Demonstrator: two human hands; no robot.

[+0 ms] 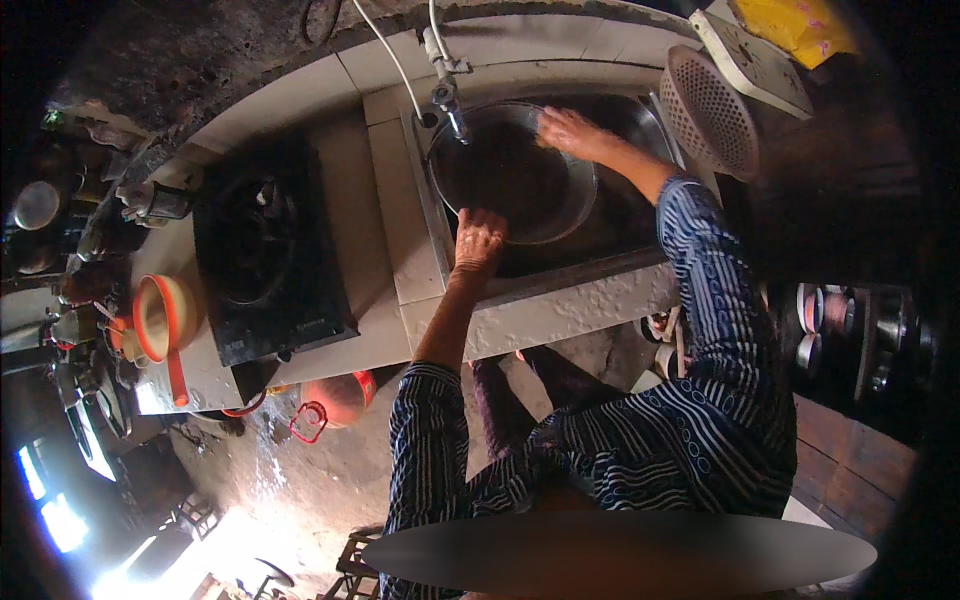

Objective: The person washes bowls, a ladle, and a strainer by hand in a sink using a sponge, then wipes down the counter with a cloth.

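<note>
A wide round metal basin [580, 206] sits in the steel sink [651, 124], its inside dark. My left hand [481, 236] grips the basin's rim on the side close to me, fingers curled over the edge. On the far right part of the rim is my right hand [571, 135], slightly blurred, with its fingers bent around the edge. The spout of a metal tap [454, 120] hangs over the basin's far left part. What the basin holds is too dark to tell.
Left of the sink stands a black gas stove [262, 240], with an orange-rimmed strainer [161, 319] beyond it. A perforated plastic basket [709, 112] leans at the sink's right. Below the counter [570, 311] is a red gas cylinder [339, 399].
</note>
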